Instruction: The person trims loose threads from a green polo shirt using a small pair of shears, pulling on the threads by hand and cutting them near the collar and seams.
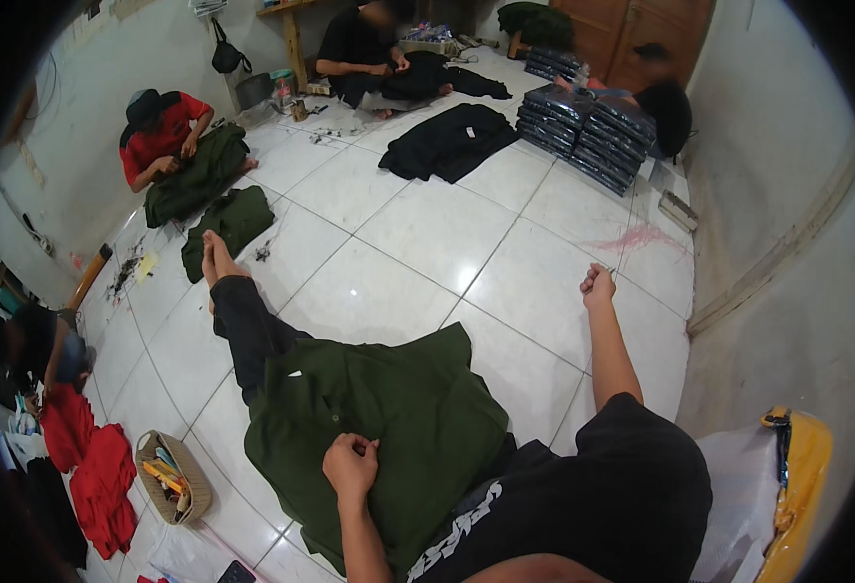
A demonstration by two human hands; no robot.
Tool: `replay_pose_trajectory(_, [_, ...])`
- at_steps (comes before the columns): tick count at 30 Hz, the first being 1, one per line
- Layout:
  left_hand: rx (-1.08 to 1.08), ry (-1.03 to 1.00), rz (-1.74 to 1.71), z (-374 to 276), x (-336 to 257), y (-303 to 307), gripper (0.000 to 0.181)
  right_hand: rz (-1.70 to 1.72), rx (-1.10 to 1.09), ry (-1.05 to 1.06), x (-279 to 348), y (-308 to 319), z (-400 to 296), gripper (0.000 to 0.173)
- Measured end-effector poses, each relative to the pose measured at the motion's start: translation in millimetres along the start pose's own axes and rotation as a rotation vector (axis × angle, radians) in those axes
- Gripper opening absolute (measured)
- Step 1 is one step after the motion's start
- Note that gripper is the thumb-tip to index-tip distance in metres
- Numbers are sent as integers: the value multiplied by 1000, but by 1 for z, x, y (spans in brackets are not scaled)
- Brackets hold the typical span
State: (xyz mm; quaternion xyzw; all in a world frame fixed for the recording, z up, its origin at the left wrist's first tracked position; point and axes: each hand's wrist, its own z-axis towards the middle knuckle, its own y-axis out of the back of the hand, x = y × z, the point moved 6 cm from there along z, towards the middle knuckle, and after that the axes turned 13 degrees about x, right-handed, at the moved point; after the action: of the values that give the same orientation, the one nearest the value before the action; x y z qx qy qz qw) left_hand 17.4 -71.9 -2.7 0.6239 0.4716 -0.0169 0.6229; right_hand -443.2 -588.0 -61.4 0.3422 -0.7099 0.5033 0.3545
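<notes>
A dark green garment with a button on it lies spread over my lap and legs. My left hand rests on it, fingertips pinched together at the cloth near the button. Out to the right, above the tiled floor, my right hand is held well away from the garment with its fingers curled closed. Something thin shows at the edge of that fist, too small to name. Whether a thread runs between the two hands cannot be seen.
A woven plastic basket of small tools stands left, near red cloth. Several people sit around the room with garments. Wrapped packages are stacked at the back right. A yellow bag lies by the right wall.
</notes>
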Motion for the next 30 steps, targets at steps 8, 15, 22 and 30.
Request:
replay_pose_trajectory(8, [-100, 36, -155, -4, -4, 16, 19, 10, 55, 60, 39, -35, 19, 8])
replay_pose_trajectory(15, [-119, 33, -149, -5, -2, 16, 21, -9, 63, -1, 13, -38, 10, 9])
replay_pose_trajectory(22, [-140, 11, -193, -5, -5, 17, 21, -14, 43, -19, 1, -29, 8, 7])
replay_pose_trajectory(30, [-155, 12, -207, -5, 0, 17, 23, -53, 56, -73, -18, -25, 7, 10])
